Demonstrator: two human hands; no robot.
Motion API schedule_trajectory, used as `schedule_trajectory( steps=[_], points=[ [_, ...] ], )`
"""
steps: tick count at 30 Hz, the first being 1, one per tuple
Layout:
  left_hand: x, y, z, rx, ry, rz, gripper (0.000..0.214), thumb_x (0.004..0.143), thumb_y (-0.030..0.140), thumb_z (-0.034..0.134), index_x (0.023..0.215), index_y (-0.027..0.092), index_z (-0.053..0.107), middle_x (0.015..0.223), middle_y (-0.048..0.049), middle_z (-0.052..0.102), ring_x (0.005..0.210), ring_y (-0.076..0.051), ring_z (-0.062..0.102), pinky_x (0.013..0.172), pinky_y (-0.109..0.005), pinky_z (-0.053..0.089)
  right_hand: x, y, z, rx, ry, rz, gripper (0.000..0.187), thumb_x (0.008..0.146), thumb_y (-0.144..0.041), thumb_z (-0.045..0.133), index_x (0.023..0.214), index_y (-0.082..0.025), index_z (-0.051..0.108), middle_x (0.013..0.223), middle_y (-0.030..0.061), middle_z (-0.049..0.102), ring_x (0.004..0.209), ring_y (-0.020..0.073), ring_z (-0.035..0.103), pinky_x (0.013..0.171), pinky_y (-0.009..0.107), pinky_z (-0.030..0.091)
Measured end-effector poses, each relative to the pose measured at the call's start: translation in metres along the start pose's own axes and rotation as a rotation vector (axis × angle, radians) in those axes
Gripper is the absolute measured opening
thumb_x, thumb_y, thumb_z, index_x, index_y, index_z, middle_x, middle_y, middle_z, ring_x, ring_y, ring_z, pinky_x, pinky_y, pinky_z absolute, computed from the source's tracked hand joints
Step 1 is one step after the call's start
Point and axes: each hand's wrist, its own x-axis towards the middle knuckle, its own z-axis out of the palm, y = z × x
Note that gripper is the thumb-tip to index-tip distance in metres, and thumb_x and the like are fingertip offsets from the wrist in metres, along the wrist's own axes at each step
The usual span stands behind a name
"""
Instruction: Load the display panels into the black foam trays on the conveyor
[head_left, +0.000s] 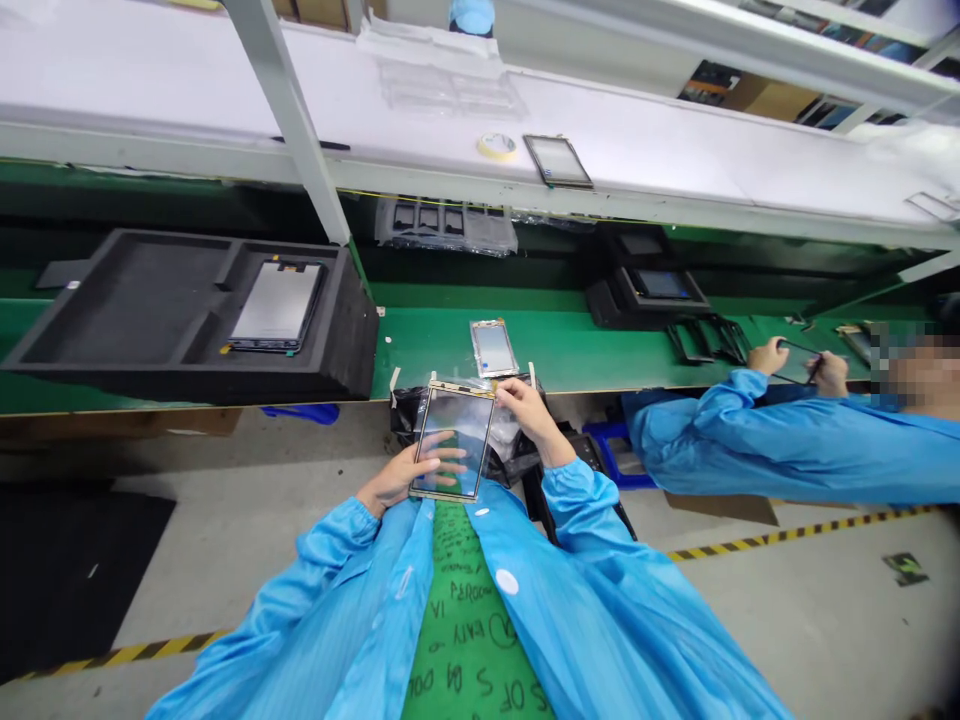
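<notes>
A black foam tray [352, 330] on the green bench [570, 340] holds one grey-faced display panel [276, 306] in its right-hand recess. A smaller dark tray [667, 308] farther along holds one dark screen [660, 285]. The gold-framed glass panel [452, 440] is in the person's hands, just in front of the bench edge, its long axis running away from the person and leaning slightly right. The left hand [401, 475] grasps its lower left side, with the fingers [442, 465] showing through the glass; the right hand [525, 415] grips the upper right corner. Six panels are counted (one silver-framed panel [493, 349] on the bench, one dark-framed panel [557, 161] on the white shelf [660, 165], and one dark panel [799, 358] held by a co-worker's hands [795, 362]). One roll of masking tape [496, 146] lies on the shelf.
</notes>
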Motion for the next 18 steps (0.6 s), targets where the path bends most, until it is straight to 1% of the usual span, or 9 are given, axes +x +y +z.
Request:
schedule_trajectory(
  steps=[3,6,8,10,12,13,14,16,18],
  points=[
    [0.0,-0.003,0.001,0.002,-0.002,-0.001,0.057,0.085,0.024,0.081,0.137,0.023,0.06,0.131,-0.0158,0.07,0.116,-0.037,0.07,0.094,-0.049,0.057,-0.002,0.011,0.012,0.262,-0.012,0.098,0.058,0.065,-0.069,0.083,0.07,-0.021,0.051,0.059,-0.0064,0.052,0.055,0.0094,0.047,0.055,0.022,0.044],
    [-0.002,-0.007,-0.001,0.004,-0.03,-0.021,0.057,0.08,0.025,0.085,0.133,0.022,0.063,0.126,-0.0146,0.073,0.112,-0.035,0.073,0.093,-0.046,0.058,-0.009,0.026,0.025,0.43,-0.075,0.196,0.058,0.06,-0.063,0.089,0.071,-0.02,0.051,0.059,-0.0066,0.05,0.052,0.0073,0.042,0.051,0.021,0.037],
    [-0.006,-0.008,-0.004,0.013,-0.037,-0.022,0.057,0.073,0.026,0.089,0.125,0.019,0.067,0.117,-0.0138,0.077,0.109,-0.034,0.074,0.094,-0.044,0.057,-0.017,0.041,0.034,0.407,-0.192,0.255,0.054,0.061,-0.056,0.091,0.073,-0.019,0.054,0.062,-0.0052,0.053,0.053,0.0073,0.043,0.051,0.021,0.036],
    [-0.014,-0.008,-0.006,0.043,0.007,-0.011,0.049,0.067,0.026,0.093,0.11,0.016,0.071,0.105,-0.0126,0.08,0.105,-0.031,0.075,0.095,-0.042,0.056,-0.028,0.058,0.04,0.322,-0.344,0.297,0.048,0.063,-0.049,0.091,0.072,-0.018,0.055,0.063,-0.0039,0.056,0.054,0.0077,0.046,0.051,0.021,0.035],
    [-0.025,-0.006,-0.008,0.069,0.117,-0.003,0.042,0.063,0.027,0.096,0.093,0.015,0.069,0.095,-0.0109,0.081,0.098,-0.029,0.077,0.092,-0.038,0.057,-0.041,0.073,0.04,0.277,-0.446,0.345,0.046,0.063,-0.043,0.09,0.075,-0.018,0.054,0.066,-0.0031,0.061,0.055,0.0083,0.05,0.053,0.021,0.036],
    [-0.031,-0.006,-0.009,0.072,0.197,0.002,0.042,0.062,0.029,0.096,0.088,0.016,0.066,0.092,-0.0098,0.081,0.094,-0.028,0.077,0.087,-0.036,0.058,-0.048,0.078,0.039,0.277,-0.475,0.378,0.045,0.062,-0.041,0.091,0.079,-0.018,0.056,0.07,-0.0023,0.065,0.057,0.0087,0.053,0.054,0.021,0.037],
    [-0.036,-0.005,-0.01,0.068,0.286,0.01,0.045,0.061,0.031,0.096,0.088,0.017,0.064,0.089,-0.0085,0.081,0.09,-0.027,0.078,0.083,-0.035,0.059,-0.055,0.082,0.037,0.288,-0.493,0.411,0.045,0.062,-0.038,0.09,0.086,-0.019,0.058,0.076,-0.0015,0.068,0.058,0.0092,0.055,0.055,0.021,0.039],
    [-0.044,-0.007,-0.011,0.053,0.45,0.02,0.054,0.061,0.035,0.096,0.101,0.018,0.064,0.085,-0.0057,0.08,0.083,-0.026,0.078,0.075,-0.032,0.06,-0.068,0.087,0.032,0.298,-0.532,0.459,0.048,0.063,-0.033,0.087,0.102,-0.019,0.062,0.087,0.0002,0.071,0.064,0.0102,0.059,0.059,0.022,0.043],
    [-0.048,-0.011,-0.012,0.038,0.548,-0.007,0.065,0.062,0.039,0.096,0.115,0.018,0.065,0.083,-0.0049,0.079,0.081,-0.024,0.078,0.074,-0.031,0.059,-0.076,0.09,0.029,0.269,-0.581,0.471,0.046,0.067,-0.029,0.082,0.109,-0.018,0.067,0.084,-0.0002,0.07,0.067,0.0103,0.059,0.063,0.022,0.044]
  ],
)
